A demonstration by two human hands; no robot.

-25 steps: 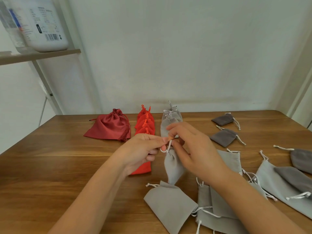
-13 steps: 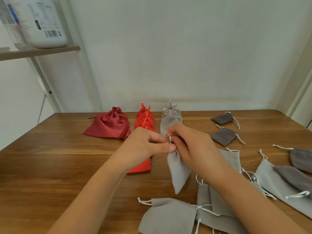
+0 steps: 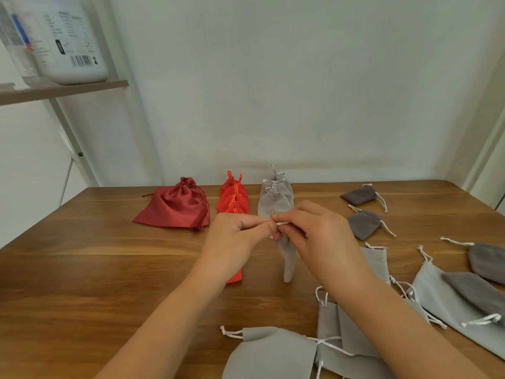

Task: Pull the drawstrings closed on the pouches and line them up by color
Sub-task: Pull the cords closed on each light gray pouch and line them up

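Two pinches, one cord: your left hand (image 3: 237, 236) and right hand (image 3: 314, 233) both grip the drawstring (image 3: 282, 223) of the grey pouch (image 3: 287, 258) dangling over the table (image 3: 109, 269), near the grey row (image 3: 276, 195). Yank unevenly and it probably slips.

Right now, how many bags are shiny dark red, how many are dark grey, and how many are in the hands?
Dark red pouch: 1
Dark grey pouches: 4
Light grey pouch held by the left hand and right hand: 1
Total: 6
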